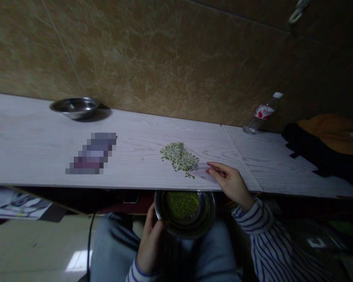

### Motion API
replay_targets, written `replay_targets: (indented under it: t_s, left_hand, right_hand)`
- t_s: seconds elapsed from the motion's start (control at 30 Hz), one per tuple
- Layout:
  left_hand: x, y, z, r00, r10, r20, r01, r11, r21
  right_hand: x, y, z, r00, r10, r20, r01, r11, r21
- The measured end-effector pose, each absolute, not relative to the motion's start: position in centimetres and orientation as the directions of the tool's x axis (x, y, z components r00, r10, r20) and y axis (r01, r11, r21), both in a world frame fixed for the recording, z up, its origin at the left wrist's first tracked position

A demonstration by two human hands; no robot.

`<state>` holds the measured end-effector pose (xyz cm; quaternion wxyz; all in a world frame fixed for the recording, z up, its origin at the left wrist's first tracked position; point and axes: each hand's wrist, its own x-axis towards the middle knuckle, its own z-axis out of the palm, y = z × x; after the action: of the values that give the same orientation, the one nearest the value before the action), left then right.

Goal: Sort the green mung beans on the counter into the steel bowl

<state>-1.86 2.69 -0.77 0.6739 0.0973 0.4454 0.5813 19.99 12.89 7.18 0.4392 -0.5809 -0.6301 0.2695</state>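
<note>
My left hand [151,231] grips the left rim of a steel bowl [210,219], held just under the table's front edge above my lap. Green beans [181,205], small like mung beans, cover much of its inside. On the white wood-grain table [135,164] lies a loose pile of white grains mixed with green beans [179,157]. Between its thumb and fingers my right hand [228,180] pinches a thin, see-through plastic piece [202,170]; its exact kind is unclear. That piece lies low over the table, its far end at the pile's right edge.
A second steel bowl [75,108] stands at the back left near the wall. Closer in lies a pixelated flat object [92,153]. At the right are a clear bottle [260,113] with a white cap and an orange and black cloth item [329,133].
</note>
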Motion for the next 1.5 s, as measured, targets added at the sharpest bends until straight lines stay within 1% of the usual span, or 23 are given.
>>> replay_targets:
  t_s: [0.17,0.3,0.47,0.67,0.8,0.97,1.1,1.23,1.33,1.5]
  left_hand:
    - [-1.8,2.7,0.0,-0.093,0.870,-0.485,-0.700,0.290,0.653]
    - [-1.7,2.6,0.6,-0.104,0.854,-0.510,-0.691,0.307,0.655]
    - [-1.6,2.6,0.9,-0.130,0.860,-0.493,-0.682,0.283,0.674]
    - [-1.6,2.6,0.8,-0.102,0.864,-0.493,-0.713,0.282,0.641]
    - [-1.7,2.7,0.9,-0.126,0.854,-0.505,-0.688,0.292,0.664]
    - [-1.7,2.7,1.0,-0.123,0.847,-0.517,-0.693,0.300,0.656]
    - [-1.6,2.7,1.1,-0.140,0.845,-0.517,-0.688,0.293,0.664]
    - [-1.3,2.7,1.6,-0.088,0.847,-0.524,-0.706,0.318,0.633]
    - [-1.1,2.7,1.9,-0.075,0.842,-0.534,-0.718,0.326,0.615]
    - [-1.3,2.7,1.6,-0.103,0.845,-0.524,-0.713,0.305,0.632]
  right_hand:
    - [19.5,12.7,7.4,0.039,0.971,0.235,0.498,0.185,-0.847]
    - [19.4,12.6,7.4,0.041,0.975,0.217,0.481,0.171,-0.860]
    - [19.3,12.8,7.4,0.033,0.975,0.220,0.516,0.172,-0.839]
    - [18.5,13.4,7.3,-0.011,0.974,0.225,0.466,0.204,-0.861]
    - [18.2,13.4,7.7,-0.044,0.974,0.224,0.495,0.216,-0.841]
    - [18.7,13.1,8.5,-0.076,0.974,0.211,0.522,0.220,-0.824]
    - [19.4,13.0,8.3,-0.036,0.977,0.210,0.503,0.199,-0.841]
    - [19.5,13.1,7.6,-0.001,0.979,0.202,0.480,0.177,-0.859]
    - [18.8,13.1,7.5,-0.026,0.980,0.195,0.478,0.183,-0.859]
    - [17.4,12.8,8.0,-0.083,0.977,0.195,0.486,0.210,-0.848]
